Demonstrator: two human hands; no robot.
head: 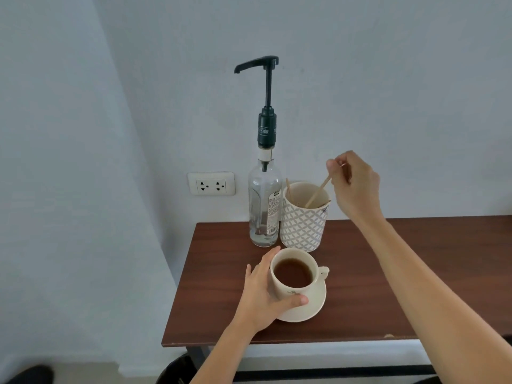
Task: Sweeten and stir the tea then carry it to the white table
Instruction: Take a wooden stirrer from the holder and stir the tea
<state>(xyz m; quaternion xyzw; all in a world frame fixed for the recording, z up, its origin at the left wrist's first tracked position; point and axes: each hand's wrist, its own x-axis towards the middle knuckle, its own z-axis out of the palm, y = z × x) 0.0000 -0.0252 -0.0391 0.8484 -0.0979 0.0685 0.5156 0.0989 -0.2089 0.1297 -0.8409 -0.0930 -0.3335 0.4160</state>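
A cup of tea point(293, 274), cream-coloured and filled with dark brown liquid, is seen standing on a matching saucer point(313, 303) near the front of a dark wooden counter point(388, 286). The cup's handle is turned to the right. The cup is gripped around its left side by the left hand point(263, 293), with the thumb laid across the front wall and the fingers curled behind.

Just behind the cup, a patterned white-and-grey holder point(303, 227) is placed, with wooden stir sticks inside. One stir stick point(318, 191) is pinched at its upper end by the fingers of the right hand point(356, 185), while its lower end is inside the holder.

Touching the holder's left side, a clear glass syrup bottle point(263, 203) with a tall black pump point(266, 87) is set against the pale wall. A white wall socket point(211, 183) is mounted to its left.
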